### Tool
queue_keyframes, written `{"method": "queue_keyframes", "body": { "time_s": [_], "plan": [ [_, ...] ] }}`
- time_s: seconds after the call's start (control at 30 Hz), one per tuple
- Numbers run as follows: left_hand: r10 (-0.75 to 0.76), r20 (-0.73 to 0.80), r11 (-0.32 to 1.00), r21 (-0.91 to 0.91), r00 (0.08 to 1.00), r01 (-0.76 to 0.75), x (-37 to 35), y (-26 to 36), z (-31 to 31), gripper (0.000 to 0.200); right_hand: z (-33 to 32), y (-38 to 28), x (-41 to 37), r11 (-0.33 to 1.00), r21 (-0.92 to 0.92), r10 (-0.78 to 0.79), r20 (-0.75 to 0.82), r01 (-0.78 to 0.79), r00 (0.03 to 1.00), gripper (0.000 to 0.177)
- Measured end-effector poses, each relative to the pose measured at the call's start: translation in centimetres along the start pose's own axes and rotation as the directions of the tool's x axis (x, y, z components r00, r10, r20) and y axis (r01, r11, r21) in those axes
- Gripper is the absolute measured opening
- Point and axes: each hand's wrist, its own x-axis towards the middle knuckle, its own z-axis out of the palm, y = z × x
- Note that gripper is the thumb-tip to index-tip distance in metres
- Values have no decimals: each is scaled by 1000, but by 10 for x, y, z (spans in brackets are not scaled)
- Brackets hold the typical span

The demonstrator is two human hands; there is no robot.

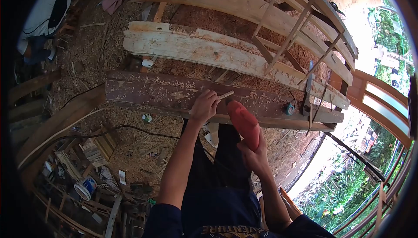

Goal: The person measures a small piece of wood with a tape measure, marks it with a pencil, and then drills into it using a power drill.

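My left hand (204, 106) is closed on a short, pale wooden stick (227, 94), whose free end points right. It is over the brown plank (148, 91), which is strewn with shavings. My right hand (254, 155) is wrapped round the lower end of a smooth red, bottle-shaped object (244, 122) with a small dark tip. That tip is close beside the stick, just below it in the view. The exact kind of the red object does not show.
Pale boards (174, 48) lie beyond the plank, with a wooden frame (287, 33) on them at the right. A small teal item (288, 108) and a handsaw-like tool (308, 94) rest on the plank's right end. A dark cable (130, 127) crosses the shavings-covered floor. A white bucket (85, 187) stands lower left. Another person (48, 16) is upper left.
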Motion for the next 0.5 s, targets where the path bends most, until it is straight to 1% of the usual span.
{"method": "queue_keyframes", "body": {
  "time_s": [0.07,0.3,0.37,0.4,0.43,0.47,0.5],
  "plan": [
    [0,-2,1000,-3,1000,0,0,1,-1,7,-2,10,1,998,-11,-61,2,61,998,83],
    [16,-16,1000,-11,1000,-16,1,1,0,7,-3,12,-1,1000,10,7,5,-7,1000,85],
    [17,-16,1000,-5,1000,-17,0,0,0,8,-2,15,-1,1000,-12,-22,-6,22,1000,74],
    [15,-13,1000,-1,1000,-15,0,0,0,8,-1,17,0,997,-36,-70,-15,70,997,63],
    [13,-11,1000,3,1000,-13,0,1,0,8,-1,19,0,995,-50,-89,-19,88,996,57],
    [12,-10,1000,3,1000,-12,1,1,0,8,-1,21,1,992,-64,-107,-23,106,994,52],
    [10,-11,1000,6,1000,-10,1,1,0,8,-2,24,1,993,-66,-96,-22,94,995,52]
  ]
}}
